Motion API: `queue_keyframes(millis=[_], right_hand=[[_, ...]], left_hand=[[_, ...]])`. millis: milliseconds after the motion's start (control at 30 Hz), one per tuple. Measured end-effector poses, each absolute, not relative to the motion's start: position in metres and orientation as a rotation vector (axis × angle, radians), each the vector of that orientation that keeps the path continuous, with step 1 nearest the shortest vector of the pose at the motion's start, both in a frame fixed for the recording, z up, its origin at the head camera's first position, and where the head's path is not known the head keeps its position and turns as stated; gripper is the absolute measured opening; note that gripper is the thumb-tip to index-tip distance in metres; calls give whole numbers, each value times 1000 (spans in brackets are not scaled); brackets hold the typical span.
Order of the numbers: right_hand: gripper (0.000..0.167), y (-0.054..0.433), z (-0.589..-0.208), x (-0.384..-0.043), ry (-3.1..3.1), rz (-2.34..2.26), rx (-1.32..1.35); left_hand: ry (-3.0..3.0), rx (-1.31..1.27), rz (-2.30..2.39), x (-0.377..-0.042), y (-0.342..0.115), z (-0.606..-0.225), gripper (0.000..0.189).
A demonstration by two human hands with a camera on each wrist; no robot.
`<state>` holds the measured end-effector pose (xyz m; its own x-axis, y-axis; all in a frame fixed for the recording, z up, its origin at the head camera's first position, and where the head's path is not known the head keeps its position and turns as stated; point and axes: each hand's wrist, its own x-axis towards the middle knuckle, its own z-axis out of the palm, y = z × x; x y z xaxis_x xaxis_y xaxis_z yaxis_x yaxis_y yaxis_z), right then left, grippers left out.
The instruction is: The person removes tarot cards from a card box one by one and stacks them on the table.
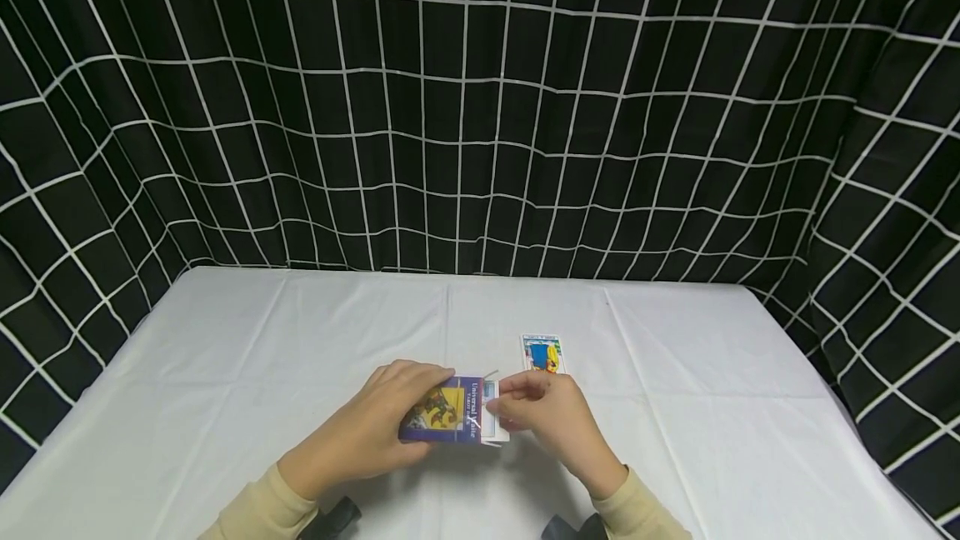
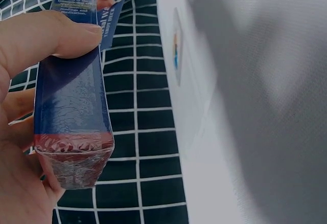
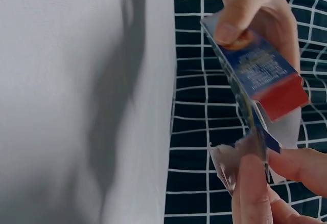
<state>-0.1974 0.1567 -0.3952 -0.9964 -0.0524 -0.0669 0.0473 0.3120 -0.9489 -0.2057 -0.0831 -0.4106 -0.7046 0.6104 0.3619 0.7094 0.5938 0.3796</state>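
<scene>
My left hand [image 1: 382,415] grips a purple-blue tarot card box [image 1: 444,408], its thumb pressing one narrow side. Clear wrap shows around the box's closed end in the left wrist view. The open end points right, with small flaps sticking out; one narrow flap [image 3: 283,98] is red. A white-bordered card [image 1: 492,427] juts from that opening, and my right hand [image 1: 551,415] pinches it between thumb and fingers. How many cards lie in this pinch I cannot tell. Beyond the right hand, a picture card [image 1: 543,352] lies on the table, partly hidden by that hand.
A white cloth covers the table [image 1: 247,357]. Black curtains [image 1: 450,107] with a white grid stand behind it and along both sides. Dark wrist-worn gear [image 1: 330,519] shows under the sleeves near the front edge.
</scene>
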Motion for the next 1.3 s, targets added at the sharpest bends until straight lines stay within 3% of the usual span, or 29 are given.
queue_keyframes(millis=[500, 933, 1300], right_hand=[[38, 169, -389, -201, 2511, -1660, -159], [22, 171, -392, -203, 2522, -1672, -170], [20, 191, -379, -208, 2562, -1612, -206]], left_hand=[[-2647, -1096, -758, -205, -83, -409, 76], [-2645, -1111, -778, -204, -81, -410, 76], [-2644, -1086, -751, -206, -84, -410, 78]])
